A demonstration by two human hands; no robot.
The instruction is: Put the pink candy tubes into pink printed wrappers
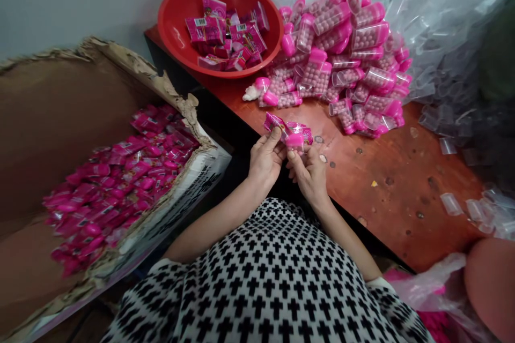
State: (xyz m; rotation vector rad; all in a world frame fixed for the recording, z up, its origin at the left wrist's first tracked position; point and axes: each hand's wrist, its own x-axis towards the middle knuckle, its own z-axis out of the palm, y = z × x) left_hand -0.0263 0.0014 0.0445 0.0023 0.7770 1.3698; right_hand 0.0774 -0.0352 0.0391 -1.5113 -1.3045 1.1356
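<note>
At the frame's centre, the left hand (266,159) pinches a pink wrapper (276,122); the right hand (311,176) grips 1 pink-capped tube (295,141), its lower end hidden from sight.

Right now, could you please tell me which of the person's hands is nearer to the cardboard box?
Left. The left hand, gripping a pink wrapper, is toward the cardboard box; the right hand, holding a pink-capped tube, is farther off, toward the table.

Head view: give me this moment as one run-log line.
left hand: holds pink wrapper | right hand: holds pink-capped tube | red bowl: pink packets inside | tabletop: capped tubes heaped
</note>
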